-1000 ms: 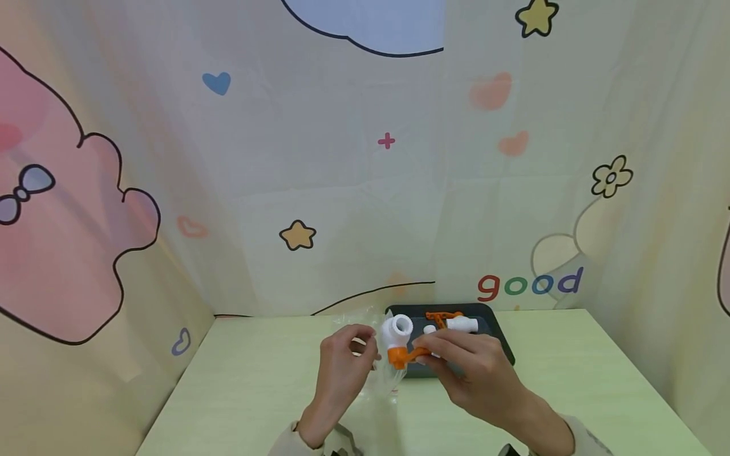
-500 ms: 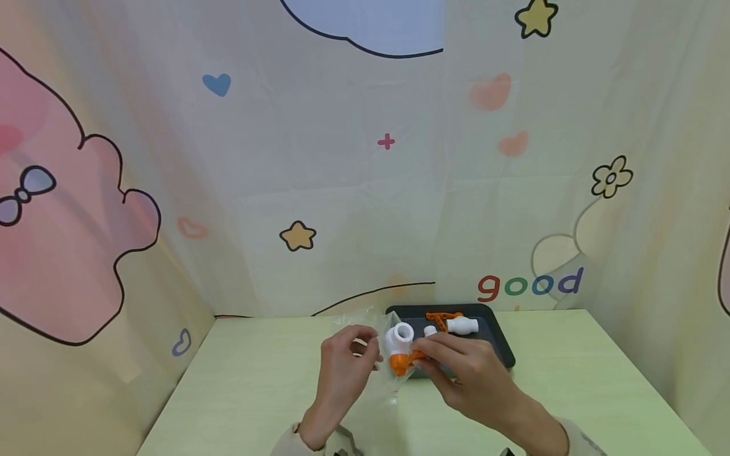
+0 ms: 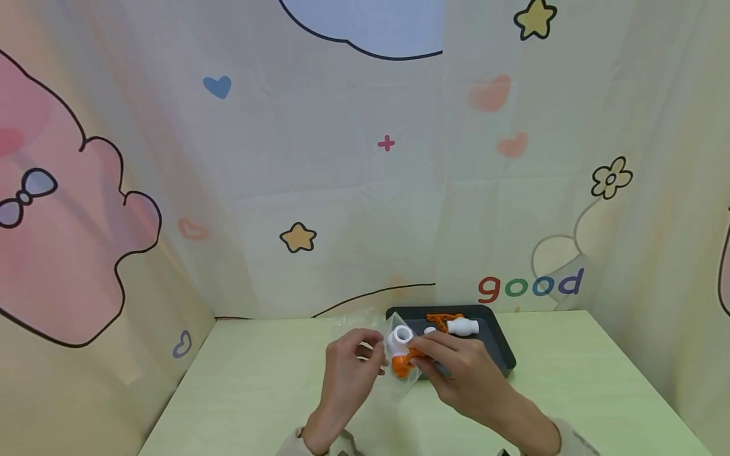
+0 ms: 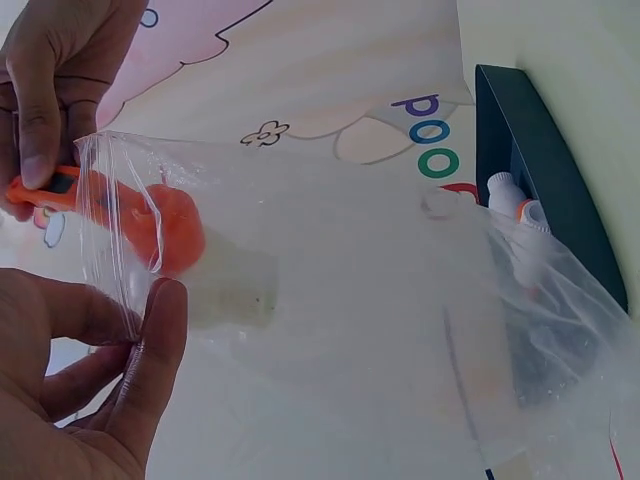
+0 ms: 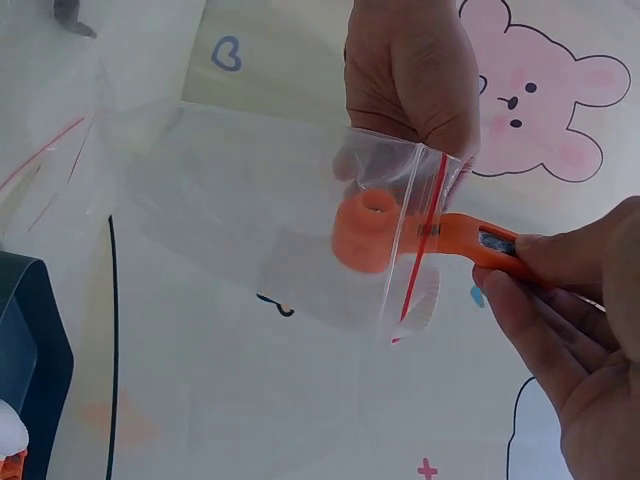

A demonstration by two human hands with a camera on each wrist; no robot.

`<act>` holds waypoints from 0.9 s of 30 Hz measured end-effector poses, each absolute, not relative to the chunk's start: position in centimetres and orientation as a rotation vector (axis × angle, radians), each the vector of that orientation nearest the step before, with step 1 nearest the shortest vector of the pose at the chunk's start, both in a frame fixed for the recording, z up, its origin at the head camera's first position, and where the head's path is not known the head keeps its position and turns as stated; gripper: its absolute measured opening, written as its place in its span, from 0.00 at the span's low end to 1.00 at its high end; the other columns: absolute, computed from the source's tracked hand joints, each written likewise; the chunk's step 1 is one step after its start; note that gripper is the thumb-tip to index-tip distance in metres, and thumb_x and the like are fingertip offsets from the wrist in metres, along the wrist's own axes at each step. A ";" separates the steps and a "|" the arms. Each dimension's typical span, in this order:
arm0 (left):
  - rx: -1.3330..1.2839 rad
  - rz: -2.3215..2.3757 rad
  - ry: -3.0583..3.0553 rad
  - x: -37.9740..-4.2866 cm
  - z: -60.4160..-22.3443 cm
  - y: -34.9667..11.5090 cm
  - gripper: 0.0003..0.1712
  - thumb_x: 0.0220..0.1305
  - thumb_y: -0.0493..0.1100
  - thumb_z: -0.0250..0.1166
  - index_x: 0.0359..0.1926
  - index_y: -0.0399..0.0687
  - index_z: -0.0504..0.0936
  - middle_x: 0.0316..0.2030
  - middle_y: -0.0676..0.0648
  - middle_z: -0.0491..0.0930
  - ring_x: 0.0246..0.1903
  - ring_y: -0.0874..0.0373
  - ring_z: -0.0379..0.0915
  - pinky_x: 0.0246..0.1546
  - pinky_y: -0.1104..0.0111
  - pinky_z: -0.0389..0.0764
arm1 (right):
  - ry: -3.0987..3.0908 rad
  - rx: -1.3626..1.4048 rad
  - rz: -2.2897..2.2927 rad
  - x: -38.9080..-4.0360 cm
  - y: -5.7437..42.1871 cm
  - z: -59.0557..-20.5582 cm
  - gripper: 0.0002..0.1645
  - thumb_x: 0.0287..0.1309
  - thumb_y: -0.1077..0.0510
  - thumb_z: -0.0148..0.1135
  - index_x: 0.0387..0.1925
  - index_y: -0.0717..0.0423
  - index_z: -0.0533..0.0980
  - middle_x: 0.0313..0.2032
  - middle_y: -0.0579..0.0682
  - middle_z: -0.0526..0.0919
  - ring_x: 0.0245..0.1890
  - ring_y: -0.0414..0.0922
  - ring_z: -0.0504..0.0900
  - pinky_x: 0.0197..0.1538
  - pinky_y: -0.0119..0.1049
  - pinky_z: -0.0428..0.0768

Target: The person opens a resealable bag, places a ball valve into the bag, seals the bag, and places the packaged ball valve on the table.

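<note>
A white plastic valve (image 3: 395,346) with an orange lever handle (image 5: 463,237) is partly inside a clear zip bag (image 5: 240,190). My right hand (image 3: 473,375) pinches the end of the handle, which sticks out past the bag's mouth. Between thumb and fingers, my left hand (image 3: 349,375) pinches the bag's edge beside the zip (image 5: 422,245). In the left wrist view, the orange cap (image 4: 180,230) shows through the plastic while the white body is faint behind it. The bag hangs above the table, its far end spreading loosely toward the tray.
Behind my right hand stands a dark tray (image 3: 504,345) on the pale green table (image 3: 262,380). It holds another white valve (image 3: 463,327) and orange handle pieces (image 3: 444,318). A printed curtain (image 3: 342,190) closes off the back and sides.
My right hand has moved the valve slightly down, and the bag's mouth now surrounds its body. My left hand has shifted a little right with the bag's edge.
</note>
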State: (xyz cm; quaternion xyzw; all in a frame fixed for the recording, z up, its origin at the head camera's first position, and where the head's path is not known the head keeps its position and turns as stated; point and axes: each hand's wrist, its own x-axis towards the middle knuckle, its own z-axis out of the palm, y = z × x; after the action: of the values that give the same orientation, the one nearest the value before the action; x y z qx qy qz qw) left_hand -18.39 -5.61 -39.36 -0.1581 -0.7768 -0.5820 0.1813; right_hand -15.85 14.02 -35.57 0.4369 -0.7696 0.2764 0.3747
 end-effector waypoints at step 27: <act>-0.496 -1.657 -2.219 -17.4 -38.8 -5.0 0.05 0.63 0.30 0.63 0.37 0.39 0.84 0.32 0.43 0.83 0.22 0.61 0.82 0.24 0.74 0.83 | -2.392 0.970 0.626 -17.0 12.5 -36.4 0.12 0.46 0.67 0.74 0.35 0.55 0.84 0.27 0.43 0.86 0.25 0.31 0.77 0.31 0.22 0.79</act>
State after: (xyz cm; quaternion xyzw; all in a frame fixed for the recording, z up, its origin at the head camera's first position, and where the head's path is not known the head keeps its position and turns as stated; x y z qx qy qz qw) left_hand -17.39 -5.04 -38.85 -0.1740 -0.7781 -0.5811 0.1631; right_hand -16.98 12.49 -36.44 0.3545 -0.8743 0.2287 0.2402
